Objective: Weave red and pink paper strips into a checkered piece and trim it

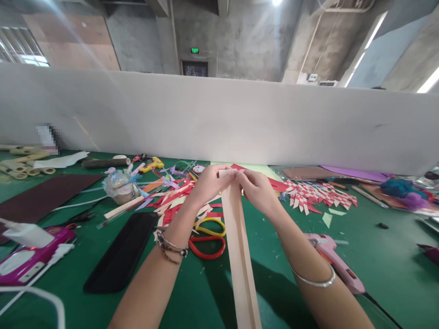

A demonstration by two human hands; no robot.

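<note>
A long beige paper strip point(236, 246), creased lengthwise, runs from my fingers down toward the bottom edge of the view. My left hand point(210, 183) pinches its far end, where a short piece is folded across to the left. Close beside it, my right hand point(256, 188) grips the same end between thumb and fingers; the fingertips of both hands almost meet. Scissors with one yellow and one red handle loop point(207, 249) lie on the table just left of the strip, their blades partly hidden by my left forearm.
A black phone point(120, 253) and a magenta power strip point(37, 251) lie left. Red and beige paper strips point(176, 198) are heaped behind my left hand. Red-and-white woven paper pieces point(318, 194) are at the right, with a pink glue gun point(338, 262) nearer. A white partition point(219, 119) closes off the back.
</note>
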